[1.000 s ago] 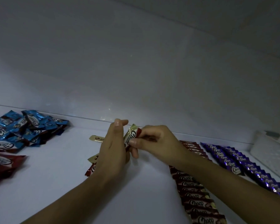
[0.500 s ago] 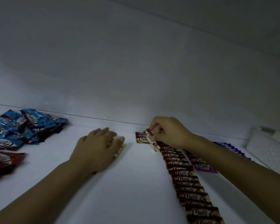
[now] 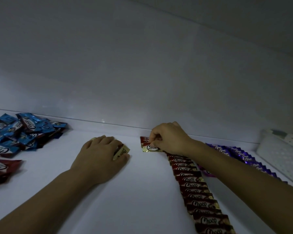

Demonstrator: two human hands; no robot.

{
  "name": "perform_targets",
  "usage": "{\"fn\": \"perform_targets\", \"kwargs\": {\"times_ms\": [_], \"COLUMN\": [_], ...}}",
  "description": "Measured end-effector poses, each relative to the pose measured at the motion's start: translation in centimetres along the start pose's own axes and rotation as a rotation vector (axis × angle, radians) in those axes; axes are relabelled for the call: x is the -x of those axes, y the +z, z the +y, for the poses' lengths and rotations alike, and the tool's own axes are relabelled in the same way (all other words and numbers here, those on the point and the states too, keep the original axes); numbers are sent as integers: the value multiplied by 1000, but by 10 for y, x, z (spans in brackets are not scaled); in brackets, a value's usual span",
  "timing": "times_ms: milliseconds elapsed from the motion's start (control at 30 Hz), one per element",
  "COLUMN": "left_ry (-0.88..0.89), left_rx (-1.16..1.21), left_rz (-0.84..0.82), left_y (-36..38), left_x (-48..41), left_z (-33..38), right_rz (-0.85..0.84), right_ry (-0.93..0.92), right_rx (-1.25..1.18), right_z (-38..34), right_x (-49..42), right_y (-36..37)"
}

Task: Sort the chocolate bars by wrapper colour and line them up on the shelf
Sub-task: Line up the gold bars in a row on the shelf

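Note:
A row of red-and-gold Choco bars runs from the back of the white shelf toward me. At the row's far end my right hand pinches a red-and-gold bar lying flat on the shelf. My left hand lies palm down over a few loose bars; a cream-gold bar pokes out between its thumb and fingers. A purple row lies right of the red one, partly hidden by my right forearm.
A loose heap of blue bars sits at the back left, with dark red bars in front of it at the left edge. A white perforated basket stands at the far right. The shelf's back wall rises just behind my hands.
My right hand carried the red-and-gold bar from beside my left hand to the far end of the red row and laid it flat. My left hand dropped onto the loose bars.

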State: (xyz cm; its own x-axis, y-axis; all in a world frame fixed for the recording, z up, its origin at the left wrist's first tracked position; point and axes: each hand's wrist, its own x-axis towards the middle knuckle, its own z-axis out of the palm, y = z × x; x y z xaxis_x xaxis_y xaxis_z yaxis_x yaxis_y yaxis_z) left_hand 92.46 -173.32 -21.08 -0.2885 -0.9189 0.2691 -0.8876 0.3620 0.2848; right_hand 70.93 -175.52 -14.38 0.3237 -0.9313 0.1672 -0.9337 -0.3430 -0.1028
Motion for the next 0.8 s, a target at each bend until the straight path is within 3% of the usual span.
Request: {"fn": "perform_targets", "kwargs": {"times_ms": [367, 800], "left_ry": [-9, 49], "left_rx": [-71, -58], "left_rz": [83, 295], "left_y": [-2, -13], "left_x": [0, -5], "left_z": [3, 15], "right_rz": [130, 123], "right_ry": [27, -150], "right_rx": [19, -79], "right_z": [-10, -48], "right_x": [12, 46], "right_y": [10, 1]}}
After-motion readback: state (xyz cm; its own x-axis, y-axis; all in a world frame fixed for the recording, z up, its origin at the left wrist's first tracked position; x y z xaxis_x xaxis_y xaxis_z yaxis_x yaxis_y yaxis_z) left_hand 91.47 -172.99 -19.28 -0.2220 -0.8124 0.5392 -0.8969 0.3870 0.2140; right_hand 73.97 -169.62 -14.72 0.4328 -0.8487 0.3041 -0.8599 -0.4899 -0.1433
